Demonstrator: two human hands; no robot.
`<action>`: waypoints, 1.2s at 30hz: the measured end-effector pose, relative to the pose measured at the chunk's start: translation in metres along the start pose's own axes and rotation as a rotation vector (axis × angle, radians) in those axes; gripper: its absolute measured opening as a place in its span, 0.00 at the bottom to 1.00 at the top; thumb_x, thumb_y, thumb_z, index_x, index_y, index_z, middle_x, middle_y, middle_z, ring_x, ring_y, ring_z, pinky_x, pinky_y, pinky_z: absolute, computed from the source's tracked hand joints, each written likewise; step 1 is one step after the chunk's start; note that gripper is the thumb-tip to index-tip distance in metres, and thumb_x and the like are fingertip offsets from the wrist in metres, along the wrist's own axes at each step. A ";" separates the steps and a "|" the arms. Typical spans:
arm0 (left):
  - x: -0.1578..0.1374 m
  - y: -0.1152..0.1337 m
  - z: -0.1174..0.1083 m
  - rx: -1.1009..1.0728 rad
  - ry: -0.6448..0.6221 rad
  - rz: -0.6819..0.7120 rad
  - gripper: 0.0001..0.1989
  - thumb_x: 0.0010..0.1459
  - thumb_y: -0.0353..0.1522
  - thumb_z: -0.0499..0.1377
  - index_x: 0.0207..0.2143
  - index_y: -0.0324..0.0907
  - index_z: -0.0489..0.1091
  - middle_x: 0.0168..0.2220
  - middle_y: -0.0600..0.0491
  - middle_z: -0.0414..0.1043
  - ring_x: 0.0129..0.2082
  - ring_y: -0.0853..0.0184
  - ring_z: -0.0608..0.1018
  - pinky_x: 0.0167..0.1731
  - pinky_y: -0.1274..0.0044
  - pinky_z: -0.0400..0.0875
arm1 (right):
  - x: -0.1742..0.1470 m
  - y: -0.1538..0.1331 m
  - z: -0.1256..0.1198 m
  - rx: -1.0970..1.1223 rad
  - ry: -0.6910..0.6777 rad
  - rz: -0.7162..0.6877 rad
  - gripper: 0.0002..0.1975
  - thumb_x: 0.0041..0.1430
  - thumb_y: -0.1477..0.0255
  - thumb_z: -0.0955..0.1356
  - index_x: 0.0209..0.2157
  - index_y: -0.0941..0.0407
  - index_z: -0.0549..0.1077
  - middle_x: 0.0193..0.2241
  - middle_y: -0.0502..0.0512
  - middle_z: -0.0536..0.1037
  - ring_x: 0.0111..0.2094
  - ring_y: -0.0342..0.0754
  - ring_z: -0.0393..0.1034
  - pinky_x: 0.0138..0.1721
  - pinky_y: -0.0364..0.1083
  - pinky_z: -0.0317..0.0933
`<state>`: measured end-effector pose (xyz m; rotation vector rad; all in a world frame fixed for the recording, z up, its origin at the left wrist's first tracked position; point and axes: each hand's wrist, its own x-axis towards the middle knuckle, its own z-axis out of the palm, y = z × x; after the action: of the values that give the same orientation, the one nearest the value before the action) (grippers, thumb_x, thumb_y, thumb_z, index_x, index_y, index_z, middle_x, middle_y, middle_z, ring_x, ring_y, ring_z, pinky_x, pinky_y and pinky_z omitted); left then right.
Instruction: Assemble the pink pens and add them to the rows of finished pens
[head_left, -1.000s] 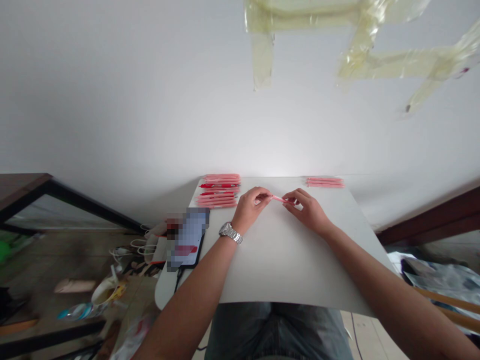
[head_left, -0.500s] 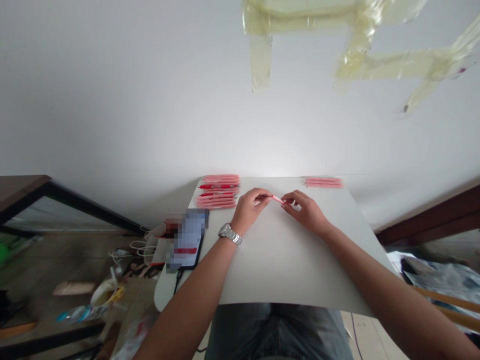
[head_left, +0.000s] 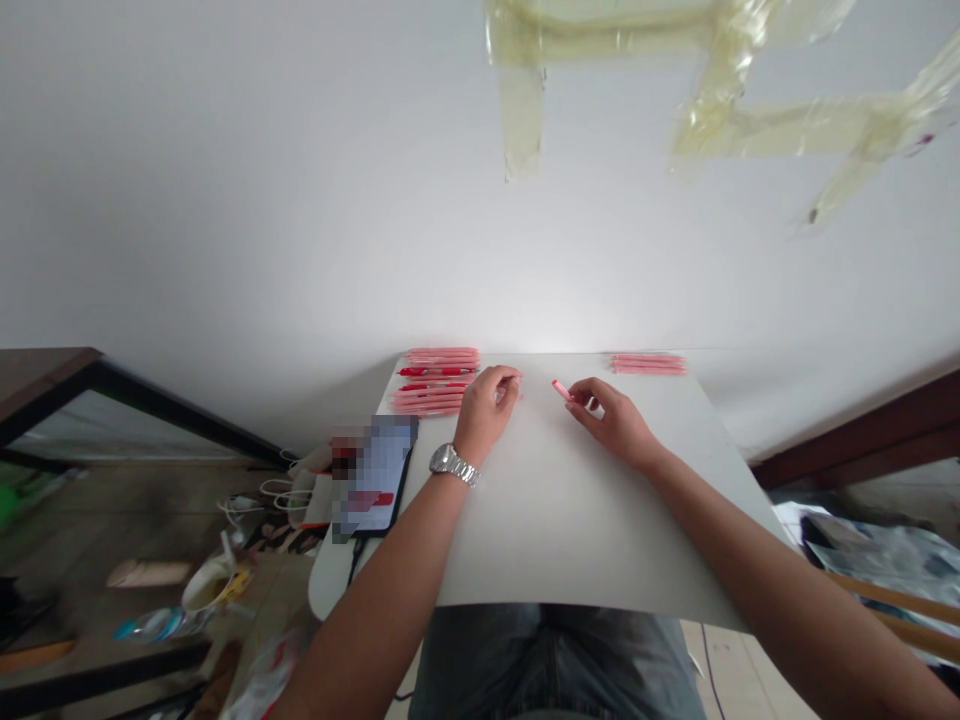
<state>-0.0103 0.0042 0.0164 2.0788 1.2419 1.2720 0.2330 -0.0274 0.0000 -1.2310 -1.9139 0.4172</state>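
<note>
My right hand (head_left: 611, 420) pinches a red pen (head_left: 562, 390) between thumb and fingers, above the middle of the white table. The pen's free end points up and to the left; the rest is hidden by the fingers. Apart from it, my left hand (head_left: 486, 408) has thumb and fingertips pressed together, and what they hold, if anything, is too small to make out. Just left of that hand lies a stack of pink, wrapped-looking pens (head_left: 431, 402), with bright red pens (head_left: 435, 372) among them. Beyond my right hand sits a smaller row of pink pens (head_left: 649, 365).
A phone (head_left: 379, 480) with a cable lies at the table's (head_left: 570, 540) left edge. The table's back edge meets a white wall (head_left: 300, 200). A bottle (head_left: 161, 625), a cup (head_left: 208, 585) and cables are on the floor at left; plastic bags (head_left: 885, 560) are at right.
My left hand has let go of the pen and moved left toward the pen stack. The pen stays in my right hand, its free end now tilted up more.
</note>
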 end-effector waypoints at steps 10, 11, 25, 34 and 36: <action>0.001 -0.010 -0.016 0.468 0.038 -0.066 0.05 0.65 0.29 0.57 0.37 0.45 0.72 0.39 0.48 0.74 0.39 0.61 0.75 0.42 0.70 0.69 | -0.001 0.006 0.001 0.045 0.043 0.058 0.11 0.68 0.59 0.67 0.42 0.52 0.70 0.35 0.54 0.77 0.34 0.49 0.72 0.38 0.50 0.68; 0.000 -0.010 -0.016 0.508 0.038 -0.070 0.04 0.64 0.30 0.58 0.36 0.45 0.73 0.39 0.48 0.74 0.39 0.60 0.75 0.41 0.69 0.68 | -0.001 0.006 0.001 0.044 0.045 0.058 0.11 0.68 0.59 0.66 0.42 0.52 0.70 0.35 0.54 0.77 0.34 0.49 0.72 0.38 0.50 0.68; -0.003 -0.008 -0.015 0.618 0.007 -0.102 0.06 0.62 0.37 0.63 0.33 0.45 0.73 0.35 0.48 0.71 0.37 0.58 0.73 0.39 0.68 0.64 | -0.001 0.001 -0.002 0.011 0.039 0.057 0.10 0.68 0.60 0.67 0.43 0.52 0.70 0.35 0.54 0.77 0.34 0.49 0.71 0.36 0.49 0.68; -0.003 -0.008 -0.015 0.602 -0.042 -0.078 0.04 0.63 0.34 0.62 0.38 0.46 0.76 0.39 0.47 0.72 0.40 0.56 0.74 0.42 0.67 0.66 | 0.000 0.002 -0.002 0.010 0.041 0.042 0.09 0.68 0.61 0.67 0.42 0.52 0.70 0.35 0.54 0.77 0.34 0.49 0.71 0.36 0.49 0.67; -0.003 -0.009 -0.015 0.601 -0.056 -0.058 0.04 0.62 0.33 0.62 0.38 0.47 0.77 0.39 0.47 0.72 0.41 0.57 0.74 0.43 0.67 0.66 | -0.001 0.003 -0.001 0.006 0.042 0.044 0.09 0.68 0.61 0.67 0.42 0.52 0.70 0.34 0.54 0.77 0.33 0.48 0.71 0.36 0.49 0.67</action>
<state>-0.0282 0.0045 0.0160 2.4232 1.8087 0.8706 0.2357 -0.0271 -0.0013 -1.2705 -1.8521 0.4169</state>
